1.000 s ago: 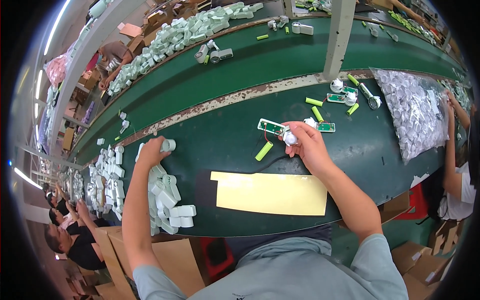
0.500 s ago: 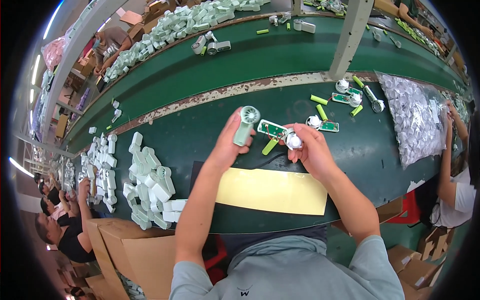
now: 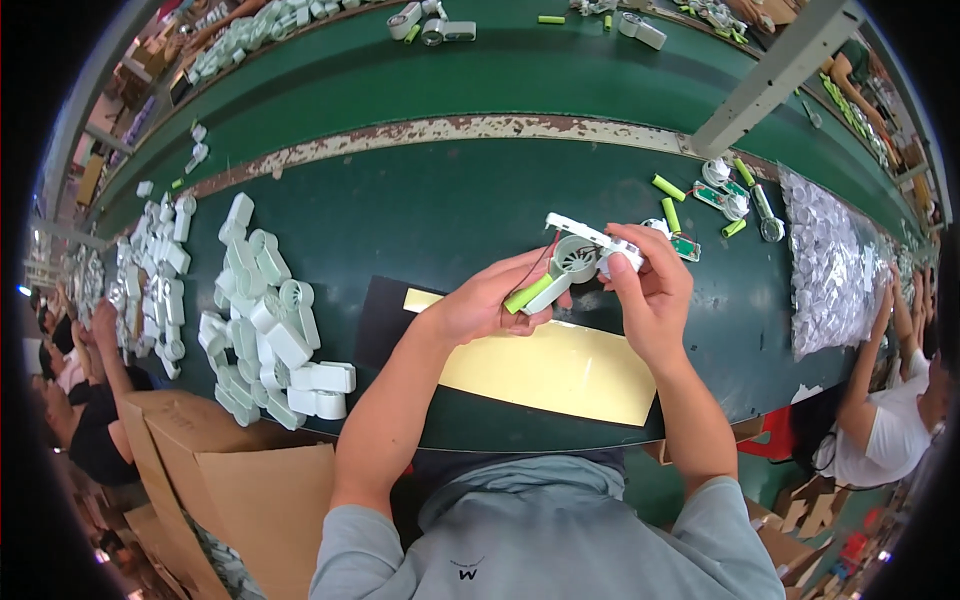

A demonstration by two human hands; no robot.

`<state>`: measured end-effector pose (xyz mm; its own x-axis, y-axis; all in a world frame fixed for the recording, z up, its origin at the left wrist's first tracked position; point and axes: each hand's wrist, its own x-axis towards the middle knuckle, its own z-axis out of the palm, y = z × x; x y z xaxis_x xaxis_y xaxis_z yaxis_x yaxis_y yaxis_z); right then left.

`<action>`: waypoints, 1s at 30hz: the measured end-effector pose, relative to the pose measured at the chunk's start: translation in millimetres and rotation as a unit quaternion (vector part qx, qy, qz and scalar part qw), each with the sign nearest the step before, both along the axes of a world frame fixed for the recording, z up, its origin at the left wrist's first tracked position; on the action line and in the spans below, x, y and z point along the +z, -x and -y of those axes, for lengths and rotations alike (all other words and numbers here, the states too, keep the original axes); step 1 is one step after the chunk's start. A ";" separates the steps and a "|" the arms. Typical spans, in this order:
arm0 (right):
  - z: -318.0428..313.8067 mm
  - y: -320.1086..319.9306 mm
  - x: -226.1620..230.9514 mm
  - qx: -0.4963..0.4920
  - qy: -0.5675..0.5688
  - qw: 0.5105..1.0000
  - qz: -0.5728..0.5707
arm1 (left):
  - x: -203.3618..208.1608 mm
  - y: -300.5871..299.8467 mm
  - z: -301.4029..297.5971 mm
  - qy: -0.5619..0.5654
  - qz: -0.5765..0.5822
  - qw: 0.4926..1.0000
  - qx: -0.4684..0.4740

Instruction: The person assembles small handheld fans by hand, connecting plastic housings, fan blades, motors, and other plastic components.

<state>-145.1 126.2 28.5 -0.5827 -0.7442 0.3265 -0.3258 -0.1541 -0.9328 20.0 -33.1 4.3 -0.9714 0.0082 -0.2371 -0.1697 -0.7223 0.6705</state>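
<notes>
Held above the green bench (image 3: 420, 215), in front of the chest: a white fan shell (image 3: 578, 258) with a round grille, raised between both hands over the far edge of a yellow sheet (image 3: 545, 372). Left hand (image 3: 487, 303) cupped beneath it from the left, fingers curled shut around the shell's handle end together with a green cell (image 3: 527, 293) pressed along that handle; thumb laid over the top. Right hand (image 3: 650, 290) closed on the shell's right end, fingertips pinched at the top edge, knuckles turned toward the camera. Thin red wire (image 3: 545, 255) looped from the shell toward the left thumb. Could not tell whether the cell sat inside the shell or only against it.

Just behind the right hand, lying on the bench: a small green board (image 3: 686, 247), partly hidden by the fingers. Farther right, more green cells (image 3: 668, 187) scattered near a few white parts (image 3: 716, 172). Left of the sheet, well apart from the hands: a heap of white shells (image 3: 268, 325) spread down to the bench's near edge, above an open carton (image 3: 235, 480). At far right, a mound of clear bags (image 3: 825, 260), with another person's arm (image 3: 868, 345) reaching into it. Beyond a worn rail, a second green belt (image 3: 500, 70) carrying more white parts.
</notes>
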 end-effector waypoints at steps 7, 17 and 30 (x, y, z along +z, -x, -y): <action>5.2 6.8 -8.8 -0.030 0.057 0.986 -0.155 | 9.6 -4.0 4.7 0.129 -0.001 0.991 0.032; 0.7 19.8 -2.7 -0.080 0.036 0.962 -0.259 | 0.5 -2.5 5.5 0.069 0.026 0.996 0.043; 4.5 23.3 -12.4 -0.062 0.041 0.970 -0.231 | -1.0 -6.5 4.9 0.077 0.017 0.997 0.027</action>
